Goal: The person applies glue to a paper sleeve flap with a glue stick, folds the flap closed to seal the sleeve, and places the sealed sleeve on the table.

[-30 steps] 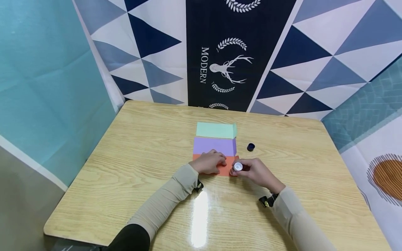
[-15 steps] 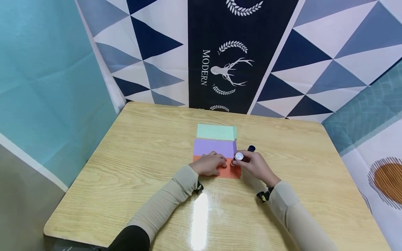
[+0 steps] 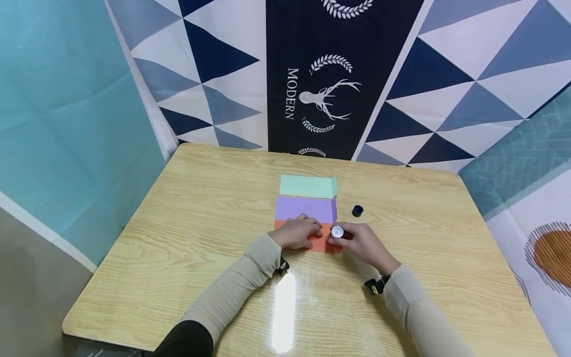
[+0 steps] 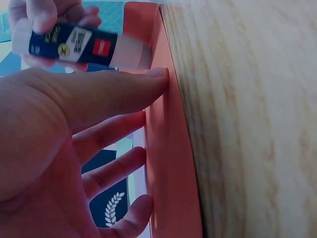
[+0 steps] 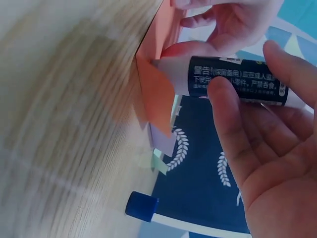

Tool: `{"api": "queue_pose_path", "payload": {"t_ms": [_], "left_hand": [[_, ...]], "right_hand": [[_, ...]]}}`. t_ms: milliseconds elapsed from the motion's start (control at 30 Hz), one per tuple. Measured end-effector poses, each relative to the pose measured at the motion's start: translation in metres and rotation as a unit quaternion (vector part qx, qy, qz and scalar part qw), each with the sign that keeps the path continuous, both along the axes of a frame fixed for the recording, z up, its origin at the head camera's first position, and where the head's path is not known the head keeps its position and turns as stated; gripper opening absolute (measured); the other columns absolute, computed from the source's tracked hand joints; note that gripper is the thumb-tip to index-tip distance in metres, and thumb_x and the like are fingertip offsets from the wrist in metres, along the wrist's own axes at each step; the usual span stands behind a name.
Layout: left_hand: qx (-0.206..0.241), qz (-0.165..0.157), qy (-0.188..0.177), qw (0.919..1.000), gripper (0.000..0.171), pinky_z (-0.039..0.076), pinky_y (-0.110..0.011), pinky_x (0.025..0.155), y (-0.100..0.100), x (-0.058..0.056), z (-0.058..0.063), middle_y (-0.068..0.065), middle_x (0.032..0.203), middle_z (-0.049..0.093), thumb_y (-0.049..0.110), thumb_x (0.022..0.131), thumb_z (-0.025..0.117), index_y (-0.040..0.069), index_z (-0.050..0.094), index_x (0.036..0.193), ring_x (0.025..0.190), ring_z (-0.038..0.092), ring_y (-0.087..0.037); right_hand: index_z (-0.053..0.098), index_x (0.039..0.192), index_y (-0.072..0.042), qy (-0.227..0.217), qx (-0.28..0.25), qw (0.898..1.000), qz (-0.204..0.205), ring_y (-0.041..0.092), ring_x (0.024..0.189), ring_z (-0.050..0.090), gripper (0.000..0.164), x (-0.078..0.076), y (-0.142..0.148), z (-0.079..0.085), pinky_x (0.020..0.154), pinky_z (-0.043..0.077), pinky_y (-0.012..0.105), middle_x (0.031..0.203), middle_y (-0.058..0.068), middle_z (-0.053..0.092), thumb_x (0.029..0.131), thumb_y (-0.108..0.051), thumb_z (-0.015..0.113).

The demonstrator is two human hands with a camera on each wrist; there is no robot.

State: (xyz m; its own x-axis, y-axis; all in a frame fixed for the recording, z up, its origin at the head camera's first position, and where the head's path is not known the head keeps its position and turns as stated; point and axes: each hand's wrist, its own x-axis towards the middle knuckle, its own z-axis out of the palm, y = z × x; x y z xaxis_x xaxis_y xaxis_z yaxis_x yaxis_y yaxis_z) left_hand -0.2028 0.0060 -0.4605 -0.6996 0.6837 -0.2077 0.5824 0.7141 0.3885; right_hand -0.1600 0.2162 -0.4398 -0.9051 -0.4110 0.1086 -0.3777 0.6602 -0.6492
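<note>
A dark-blue glue stick (image 5: 233,78) with a pale end is gripped in my right hand (image 3: 368,244), thumb on one side and fingers on the other. Its applicator end meets the right end of an orange paper piece (image 3: 322,244), where a flap (image 5: 157,91) stands raised in the right wrist view. My left hand (image 3: 295,233) rests on the same paper with thumb and fingertips spread, pressing it to the table. Behind the orange piece lie a purple paper piece (image 3: 303,208) and a mint green paper piece (image 3: 308,186), each with a folded strip at its right end.
The glue stick's dark-blue cap (image 3: 357,210) stands on the wooden table (image 3: 200,208), right of the papers. A patterned cloth (image 3: 223,74) hangs behind the table's far edge, with a teal cloth (image 3: 80,124) to the left.
My right hand has slid the glue stick away along the orange paper's right end, then partly back towards me. The left hand stays in place.
</note>
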Motion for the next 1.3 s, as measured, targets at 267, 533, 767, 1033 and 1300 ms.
{"api": "queue_pose_path", "payload": {"t_ms": [267, 533, 767, 1033, 1300], "left_hand": [[0.003, 0.000, 0.001, 1.0000, 0.035, 0.039, -0.051, 0.105, 0.001, 0.001, 0.000, 0.007, 0.148, 0.047, 0.022, 0.092, 0.068, 0.023, 0.064, 0.126, 0.137, 0.039, -0.017], [0.004, 0.004, 0.001, 1.0000, 0.036, 0.039, -0.052, 0.106, 0.000, 0.000, 0.000, 0.007, 0.148, 0.047, 0.021, 0.090, 0.069, 0.023, 0.064, 0.126, 0.136, 0.039, -0.017], [-0.001, 0.003, 0.000, 1.0000, 0.037, 0.038, -0.052, 0.105, 0.001, 0.002, 0.000, 0.008, 0.149, 0.046, 0.021, 0.091, 0.067, 0.024, 0.063, 0.128, 0.137, 0.038, -0.017], [0.007, 0.006, -0.002, 1.0000, 0.037, 0.039, -0.050, 0.105, 0.001, 0.002, 0.000, 0.008, 0.149, 0.046, 0.021, 0.090, 0.068, 0.023, 0.064, 0.126, 0.136, 0.039, -0.017], [0.013, 0.005, -0.002, 0.9999, 0.035, 0.040, -0.049, 0.103, 0.000, 0.002, 0.001, 0.007, 0.148, 0.047, 0.021, 0.090, 0.069, 0.022, 0.064, 0.125, 0.136, 0.039, -0.017]], "right_hand": [[0.073, 0.099, -0.009, -0.036, -0.007, 0.999, 0.033, 0.001, 0.076, 0.060, 0.017, 0.014, 0.004, 0.006, 0.068, 0.052, 0.022, 0.087, -0.001, 0.073, 0.087, -0.021, 0.074], [0.070, 0.112, -0.002, 0.003, -0.032, 0.999, -0.032, 0.013, 0.087, 0.066, 0.029, -0.002, 0.005, 0.006, 0.073, 0.053, 0.022, 0.099, 0.010, 0.074, 0.086, -0.015, 0.074], [0.069, 0.114, 0.000, 0.015, -0.022, 0.999, -0.045, 0.020, 0.088, 0.067, 0.033, -0.011, 0.002, 0.000, 0.073, 0.053, 0.024, 0.101, 0.014, 0.073, 0.085, -0.014, 0.075], [0.070, 0.114, -0.002, 0.007, -0.007, 1.000, -0.025, 0.021, 0.092, 0.069, 0.033, 0.000, 0.004, -0.003, 0.077, 0.055, 0.028, 0.105, 0.012, 0.074, 0.084, -0.014, 0.076], [0.074, 0.104, -0.007, -0.015, 0.002, 1.000, 0.011, 0.010, 0.083, 0.066, 0.021, 0.012, 0.007, 0.001, 0.071, 0.054, 0.023, 0.094, 0.003, 0.075, 0.085, -0.015, 0.075]]}}
